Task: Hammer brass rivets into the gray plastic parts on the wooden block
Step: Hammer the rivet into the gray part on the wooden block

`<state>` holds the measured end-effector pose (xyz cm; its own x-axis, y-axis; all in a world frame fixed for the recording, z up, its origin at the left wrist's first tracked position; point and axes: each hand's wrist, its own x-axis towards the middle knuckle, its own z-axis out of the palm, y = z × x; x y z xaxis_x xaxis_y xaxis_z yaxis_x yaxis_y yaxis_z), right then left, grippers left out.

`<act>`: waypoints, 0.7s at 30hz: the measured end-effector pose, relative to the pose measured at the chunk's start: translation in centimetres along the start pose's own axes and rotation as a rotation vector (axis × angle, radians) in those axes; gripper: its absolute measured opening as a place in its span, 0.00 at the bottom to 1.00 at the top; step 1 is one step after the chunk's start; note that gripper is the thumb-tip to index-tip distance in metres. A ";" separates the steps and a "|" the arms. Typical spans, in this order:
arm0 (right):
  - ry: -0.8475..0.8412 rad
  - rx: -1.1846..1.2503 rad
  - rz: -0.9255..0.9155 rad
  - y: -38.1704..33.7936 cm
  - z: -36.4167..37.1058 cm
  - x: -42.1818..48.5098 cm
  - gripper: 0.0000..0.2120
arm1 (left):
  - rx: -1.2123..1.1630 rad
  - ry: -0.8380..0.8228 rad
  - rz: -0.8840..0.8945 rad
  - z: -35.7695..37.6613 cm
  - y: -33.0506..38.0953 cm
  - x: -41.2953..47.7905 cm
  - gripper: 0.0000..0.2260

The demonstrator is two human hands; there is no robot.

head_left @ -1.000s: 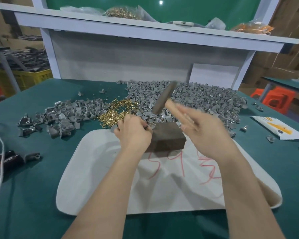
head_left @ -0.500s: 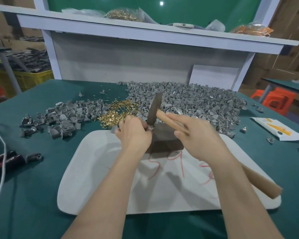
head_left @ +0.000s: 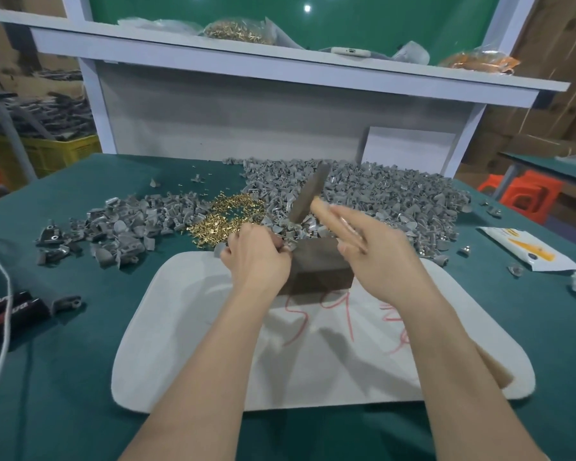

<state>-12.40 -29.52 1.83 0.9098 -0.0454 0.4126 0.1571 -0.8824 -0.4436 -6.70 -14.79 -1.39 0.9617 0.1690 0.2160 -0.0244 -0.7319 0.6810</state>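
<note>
Left hand (head_left: 256, 257) fingers pinch a gray plastic part (head_left: 287, 247) at the wooden block (head_left: 320, 261), while right hand (head_left: 379, 257) fingers wrap the raised hammer (head_left: 308, 194), likely needing a square downstroke.

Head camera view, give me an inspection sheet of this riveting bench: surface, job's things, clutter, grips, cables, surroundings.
surface: green table, white mat with red scrawl under the work.
job's things: wooden block on the mat; hammer raised above it; brass rivets heaped behind; gray plastic parts in two piles.
clutter: printed packet at right; black-and-red tool at left.
grips: left hand pinches a gray part at the block's left edge; right hand holds the hammer handle, blurred.
cables: white cord along the left edge.
surroundings: white shelf with bags; yellow crate; orange stools.
</note>
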 end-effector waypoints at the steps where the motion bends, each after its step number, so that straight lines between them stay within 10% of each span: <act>1: 0.037 0.042 0.042 0.5 0.1 0.5 0.25 | -0.001 -0.003 0.001 0.0 0.0 0.0 0.04; 10: -0.125 0.246 0.496 6.7 2.9 2.4 0.17 | -0.022 -0.015 0.027 -0.1 0.0 -0.1 0.09; 15: -0.054 -0.143 0.391 5.5 2.4 2.8 0.15 | -0.045 -0.014 0.041 0.1 0.0 -0.1 0.07; 21: -0.238 0.251 0.095 -0.3 3.0 3.8 0.05 | -0.140 -0.049 0.124 0.2 0.4 -0.4 0.04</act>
<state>-7.81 -28.05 1.13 0.9842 0.0149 0.1765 0.1304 -0.7354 -0.6650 -7.01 -15.32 -1.31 0.9609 0.0480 0.2727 -0.1785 -0.6452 0.7428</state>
